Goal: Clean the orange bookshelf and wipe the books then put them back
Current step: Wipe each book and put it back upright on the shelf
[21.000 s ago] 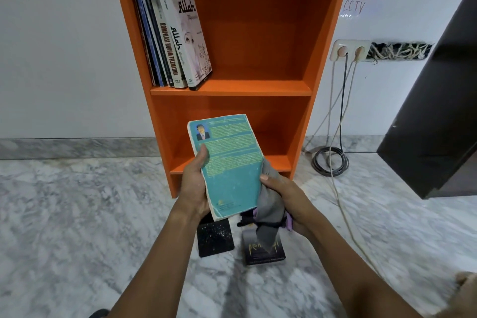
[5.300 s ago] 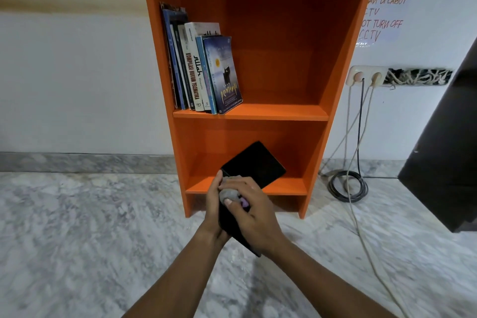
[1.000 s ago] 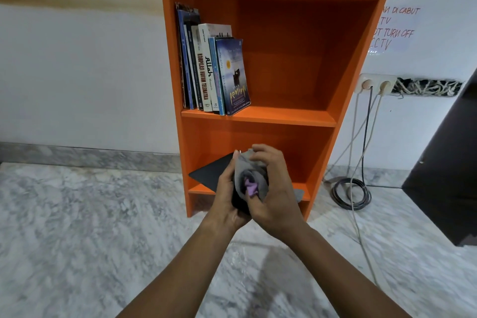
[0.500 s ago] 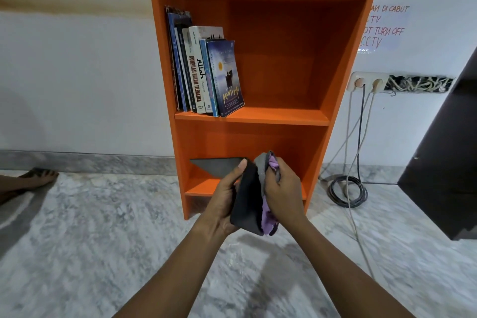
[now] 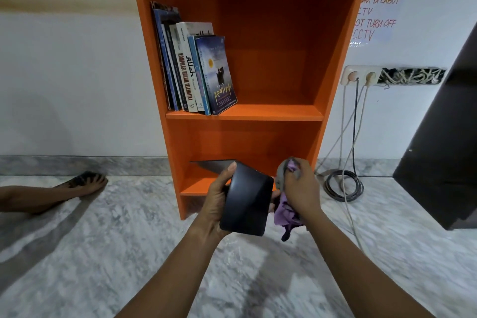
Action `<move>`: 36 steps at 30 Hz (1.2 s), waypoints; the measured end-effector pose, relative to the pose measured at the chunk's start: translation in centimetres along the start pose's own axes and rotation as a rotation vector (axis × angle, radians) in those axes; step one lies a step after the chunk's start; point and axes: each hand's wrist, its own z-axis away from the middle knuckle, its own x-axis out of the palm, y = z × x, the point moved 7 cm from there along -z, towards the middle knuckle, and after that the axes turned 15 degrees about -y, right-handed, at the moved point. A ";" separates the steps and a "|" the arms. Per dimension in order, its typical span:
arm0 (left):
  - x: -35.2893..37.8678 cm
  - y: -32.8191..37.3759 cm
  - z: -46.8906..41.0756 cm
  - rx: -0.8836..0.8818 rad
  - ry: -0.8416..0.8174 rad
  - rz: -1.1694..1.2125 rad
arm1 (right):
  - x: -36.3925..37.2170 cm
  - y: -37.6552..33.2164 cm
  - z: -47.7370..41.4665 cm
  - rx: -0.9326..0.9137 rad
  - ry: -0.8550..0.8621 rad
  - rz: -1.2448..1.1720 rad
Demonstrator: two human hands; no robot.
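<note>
- left hand grips the black book by its left edge, thumb hooked over the top. cover faces me, my guess so the whole face is open to wipe.
- right hand is closed round the bunched grey-purple cloth, just beside the book's right edge. can't tell if cloth and book are touching.
- the book is in the air, in front of the orange bookshelf at its bottom compartment, not resting on any board.
- a dark flap shows behind my left thumb. can't tell if it's part of the book.
- row of books stands on the bookshelf's middle board, packed against its left wall, with the outermost book leaning into the rest.
- judgement: there's room on that board to the right of the row, so that's the likely slot once this one is wiped. task reads as nearly done.
</note>
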 end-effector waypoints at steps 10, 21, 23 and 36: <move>1.4 0.3 0.0 -0.001 -0.083 0.021 | 3.2 -10.0 2.6 -0.304 -0.271 -0.287; 2.9 -0.2 1.6 -0.119 -0.198 -0.156 | 3.6 -6.6 1.4 -0.224 -0.403 -0.125; 2.0 -0.4 1.5 -0.134 -0.158 -0.158 | 3.7 -5.7 1.3 -0.169 -0.390 -0.096; 3.8 0.4 1.7 -0.124 -0.356 -0.152 | 3.1 -10.3 2.6 -0.473 -0.394 -0.129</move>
